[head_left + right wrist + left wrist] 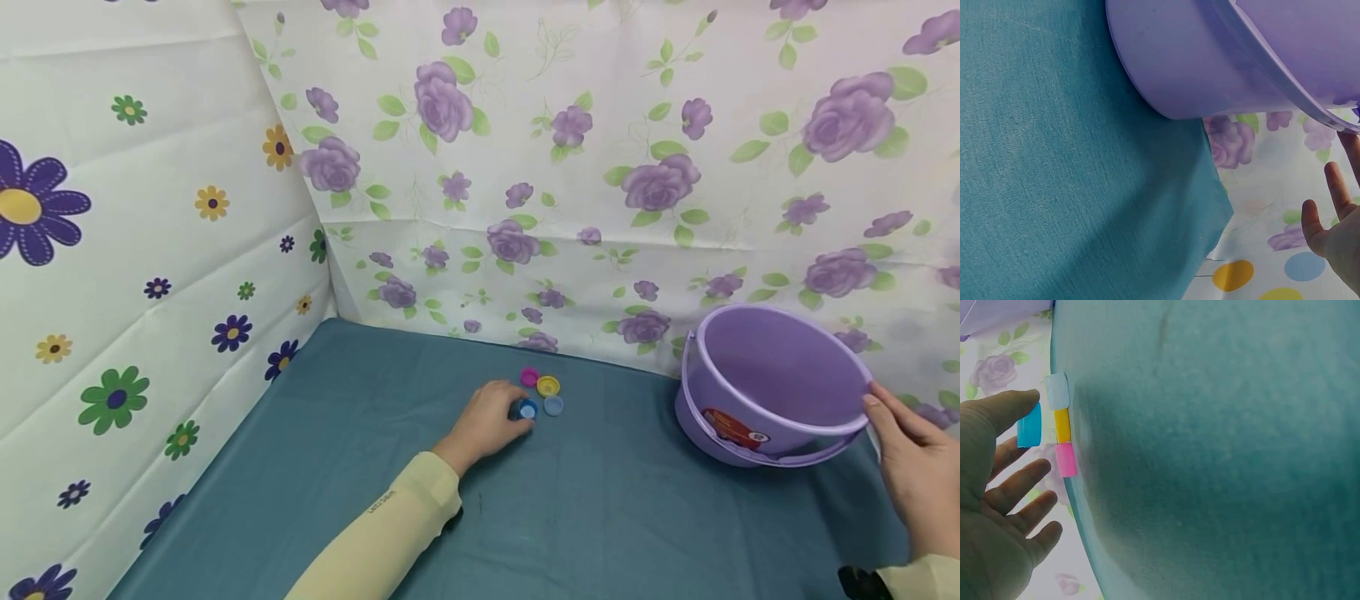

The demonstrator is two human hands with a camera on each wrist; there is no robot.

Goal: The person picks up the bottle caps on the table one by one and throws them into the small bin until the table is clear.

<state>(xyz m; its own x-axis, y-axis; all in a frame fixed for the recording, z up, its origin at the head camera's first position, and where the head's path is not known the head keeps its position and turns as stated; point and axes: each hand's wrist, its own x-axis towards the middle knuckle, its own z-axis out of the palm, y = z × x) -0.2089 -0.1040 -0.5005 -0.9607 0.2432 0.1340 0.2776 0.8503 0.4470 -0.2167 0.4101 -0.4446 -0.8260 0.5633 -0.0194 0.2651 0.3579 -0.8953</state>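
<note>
My left hand pinches a blue bottle cap between thumb and index finger, and its other fingers spread loosely in the left wrist view. Just beyond it on the cloth lie a pink cap, a yellow cap and a pale blue cap, close together. On the right side, a purple bucket has its mouth facing up and a red label on its front. The bucket's rim is pinched at the right by my right hand, thumb in front.
A blue-green cloth covers the table. Behind it hangs a white sheet with purple roses, and another with daisies stands along the left. The bucket's purple handle hangs down across its front.
</note>
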